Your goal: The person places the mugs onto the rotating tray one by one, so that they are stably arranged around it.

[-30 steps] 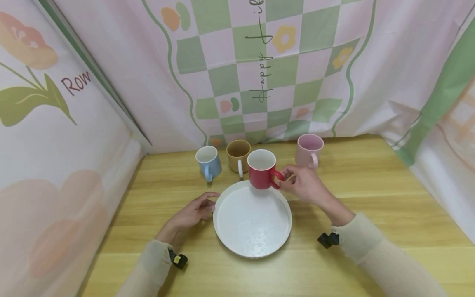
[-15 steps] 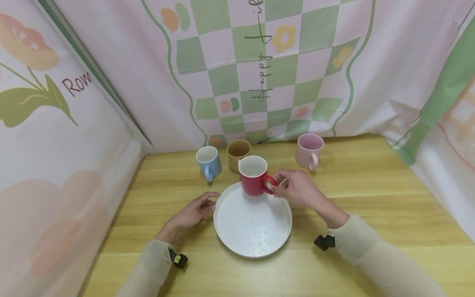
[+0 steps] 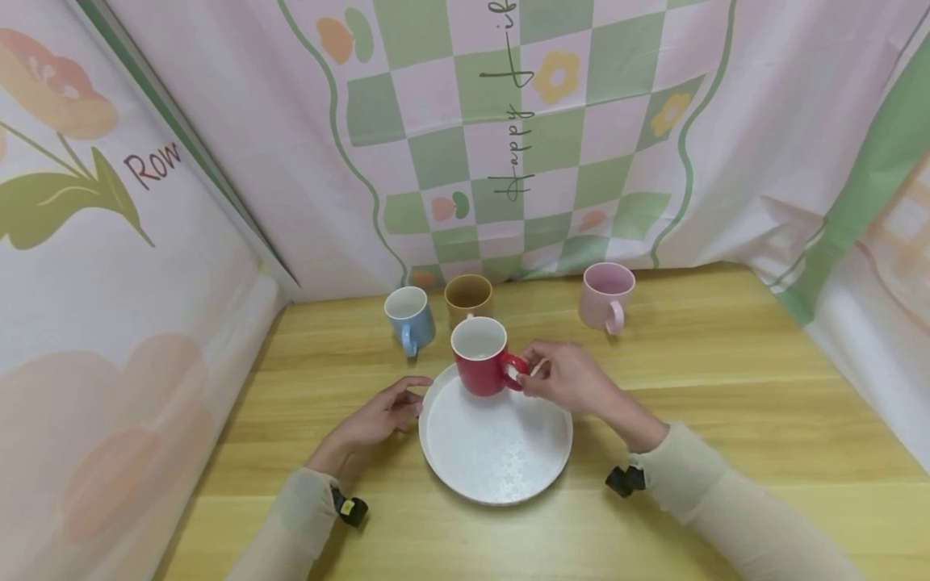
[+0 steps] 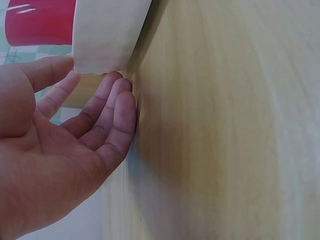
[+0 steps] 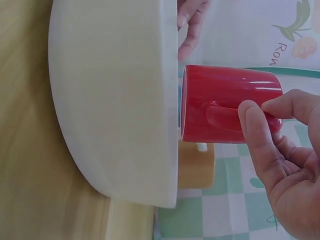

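Observation:
My right hand [image 3: 570,375] pinches the handle of a red mug [image 3: 479,371] with a white inside. The mug stays upright over the far part of a round white tray [image 3: 501,460]. In the right wrist view the mug's base [image 5: 186,102] is close above the tray's rim [image 5: 170,100], with thumb and fingers on the handle. Beside the tray's left edge lies my left hand [image 3: 381,415], its fingers loosely bent. The left wrist view has its fingertips [image 4: 125,107] right at the tray's side wall [image 4: 107,37], near the table.
Behind the tray stand a light blue mug [image 3: 417,327] and a brown mug [image 3: 459,303], the latter partly hidden by the red one. A pink mug [image 3: 601,307] stands at the back right. Patterned curtains [image 3: 494,145] close off the wooden table's [image 3: 726,403] back and sides.
My right hand has carried the red mug left and nearer to me, from the tray's far edge to over its far left part. The left hand and tray have stayed put.

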Tool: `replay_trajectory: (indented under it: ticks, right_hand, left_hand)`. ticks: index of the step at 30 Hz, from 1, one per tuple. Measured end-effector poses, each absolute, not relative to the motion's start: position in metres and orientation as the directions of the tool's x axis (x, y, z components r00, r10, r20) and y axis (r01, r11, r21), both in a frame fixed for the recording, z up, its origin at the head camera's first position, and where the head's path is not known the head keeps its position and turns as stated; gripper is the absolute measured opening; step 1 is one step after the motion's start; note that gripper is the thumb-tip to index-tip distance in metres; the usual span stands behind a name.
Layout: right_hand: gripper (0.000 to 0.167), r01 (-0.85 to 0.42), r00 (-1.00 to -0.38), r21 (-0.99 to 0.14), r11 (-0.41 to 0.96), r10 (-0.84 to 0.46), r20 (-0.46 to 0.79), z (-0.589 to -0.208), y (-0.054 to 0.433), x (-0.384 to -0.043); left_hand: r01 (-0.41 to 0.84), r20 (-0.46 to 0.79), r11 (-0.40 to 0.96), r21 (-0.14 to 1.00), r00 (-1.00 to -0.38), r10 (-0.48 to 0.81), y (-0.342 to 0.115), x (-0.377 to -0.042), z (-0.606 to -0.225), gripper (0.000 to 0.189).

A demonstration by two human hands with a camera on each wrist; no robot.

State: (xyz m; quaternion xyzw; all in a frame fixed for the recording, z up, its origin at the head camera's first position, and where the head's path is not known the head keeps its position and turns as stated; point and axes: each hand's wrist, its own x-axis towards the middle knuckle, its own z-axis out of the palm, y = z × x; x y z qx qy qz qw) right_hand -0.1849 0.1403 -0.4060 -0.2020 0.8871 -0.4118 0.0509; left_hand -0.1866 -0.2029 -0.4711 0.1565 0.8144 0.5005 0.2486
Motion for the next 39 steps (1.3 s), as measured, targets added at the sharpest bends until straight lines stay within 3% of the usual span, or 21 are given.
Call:
replay_trajectory:
  ticks: [39]
  right_hand:
    - [0.014,-0.431,-0.848,-0.738,0.519,-0.513,0.135,-0.438,0.104,-0.182]
  left_hand:
    - [0.029,-0.234,0.468,0.883,-0.838,0.493,-0.203,-0.186,-0.471,0.043]
